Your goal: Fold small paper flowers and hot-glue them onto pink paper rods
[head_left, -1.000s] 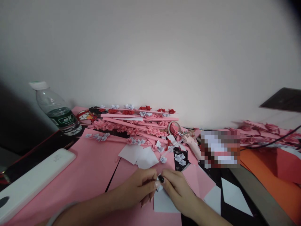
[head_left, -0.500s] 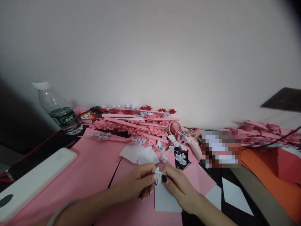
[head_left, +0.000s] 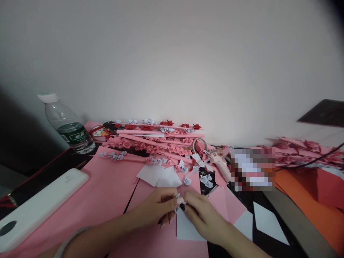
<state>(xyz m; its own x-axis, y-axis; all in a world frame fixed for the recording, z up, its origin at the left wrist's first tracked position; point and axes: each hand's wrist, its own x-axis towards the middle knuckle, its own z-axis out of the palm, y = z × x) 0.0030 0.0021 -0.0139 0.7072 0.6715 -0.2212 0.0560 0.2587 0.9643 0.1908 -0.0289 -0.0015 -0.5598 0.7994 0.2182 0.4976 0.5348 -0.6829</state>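
Between my two hands is a small folded white paper flower (head_left: 177, 196), mostly covered by fingers. My left hand (head_left: 163, 205) pinches it from the left with thumb and fingers. From the right, my right hand (head_left: 200, 211) closes on it, its dark-nailed thumb close to the left thumb. Beneath the hands lies a white paper sheet (head_left: 188, 229) on pink paper (head_left: 153, 236). Just beyond them sit a finished-looking white paper flower (head_left: 187, 181) and two overlapping white sheets (head_left: 168, 177).
Pink paper stems with flowers (head_left: 150, 145) pile along the wall. A glue gun (head_left: 220, 165) and tape roll (head_left: 200, 144) lie behind my right hand. At left are a water bottle (head_left: 72, 130) and a long white device (head_left: 43, 209). Orange paper (head_left: 301, 197) covers the right.
My fingers have drawn closer together over the paper flower, so less of it shows. My right thumb has shifted slightly left and down. The things around stay in place.
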